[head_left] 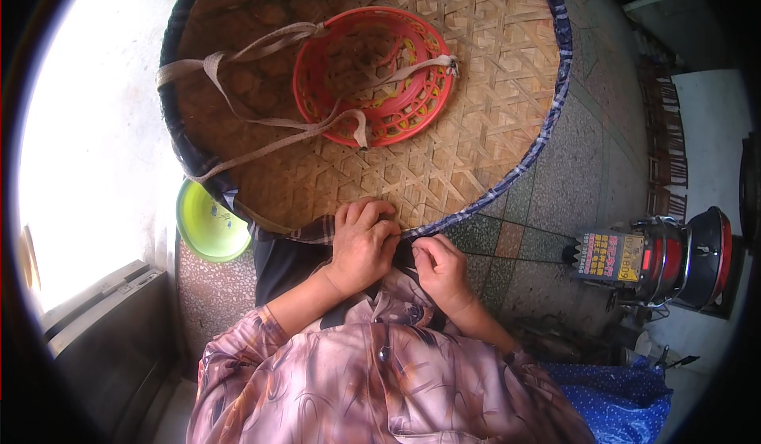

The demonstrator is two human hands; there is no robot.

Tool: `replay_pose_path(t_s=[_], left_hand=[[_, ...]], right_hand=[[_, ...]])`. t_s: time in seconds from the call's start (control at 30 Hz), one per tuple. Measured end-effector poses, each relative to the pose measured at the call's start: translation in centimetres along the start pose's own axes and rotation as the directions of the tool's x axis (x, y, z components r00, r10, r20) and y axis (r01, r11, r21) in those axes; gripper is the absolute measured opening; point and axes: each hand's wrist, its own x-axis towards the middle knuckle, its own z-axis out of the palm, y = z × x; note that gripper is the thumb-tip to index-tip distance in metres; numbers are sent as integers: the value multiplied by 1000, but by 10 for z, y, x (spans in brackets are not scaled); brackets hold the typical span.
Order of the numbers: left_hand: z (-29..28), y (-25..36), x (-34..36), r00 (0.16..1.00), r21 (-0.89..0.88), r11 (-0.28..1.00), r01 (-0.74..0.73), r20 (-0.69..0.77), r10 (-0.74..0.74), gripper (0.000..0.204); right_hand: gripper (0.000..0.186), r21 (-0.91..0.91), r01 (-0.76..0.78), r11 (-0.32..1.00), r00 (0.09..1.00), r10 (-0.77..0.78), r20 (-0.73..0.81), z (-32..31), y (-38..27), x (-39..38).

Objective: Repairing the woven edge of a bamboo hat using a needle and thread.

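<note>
A large round woven bamboo tray [499, 79] rests at my lap, its rim bound in dark blue plaid cloth [564, 51]. Over the near rim lies my left hand [361, 246], its curled fingers gripping the edge and the brownish plaid cloth strip [315, 231] there. Just outside the rim, close by, is my right hand [444, 271]. Its thumb and fingers are pinched together; whatever is between them is too small to tell. Inside the tray sits a red plastic basket [311, 83]. A pale fabric strap [212, 70] runs from the basket to the tray's left rim.
A lime-green basin [208, 226] stands on the speckled floor at the left, partly under the tray. To the right is a parked vehicle's rear [662, 260] with a yellow plate. Blue dotted cloth [614, 400] lies at lower right. Bright light comes from the left.
</note>
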Motion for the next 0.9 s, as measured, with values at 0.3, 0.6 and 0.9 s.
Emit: replay_pose_path(t_s=[0.3,0.6,0.9], left_hand=[[-1,1,-1,1000,-16,1000,0,-1,0,12],[0,1,-2,999,-49,999,-10,-34,8,11],[-2,4,-1,1000,-48,999,-18,-3,17,10]], right_hand=[[7,38,-29,999,998,31,-55,7,5,-4],[7,-58,104,993,991,-109,-82,11,-2,2],[7,-134,110,985,989,-122,-85,9,-2,5]])
